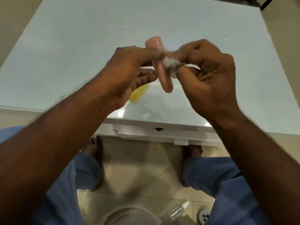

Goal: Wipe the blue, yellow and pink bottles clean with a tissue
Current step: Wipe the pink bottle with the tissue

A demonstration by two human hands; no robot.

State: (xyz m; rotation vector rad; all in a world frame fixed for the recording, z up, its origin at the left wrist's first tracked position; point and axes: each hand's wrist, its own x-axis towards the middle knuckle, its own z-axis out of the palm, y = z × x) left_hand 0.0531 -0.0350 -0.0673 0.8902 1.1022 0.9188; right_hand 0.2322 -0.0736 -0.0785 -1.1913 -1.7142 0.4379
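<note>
Both forearms reached up from the bottom corners, the hands meeting on a pink bottle above the pale surface.

Left hand (129, 73) closed its grip on the small pink plastic bottle (159, 67), thumb pressed across the upper part and fingers curled behind it; right hand (209, 73) pinched a crumpled white tissue (172, 64) against the bottle's right side, its fingers curled tight around the wad. The pink bottle was held in the air over the glossy white surface (65, 54), its long axis near upright in view, the wider end pointing away from the camera and the rounded narrow end towards it. A yellow bottle (138, 94) lay on the surface under the left hand, partly hidden. A sliver of blue (118, 48) showed past the left knuckles, too little to identify.
</note>
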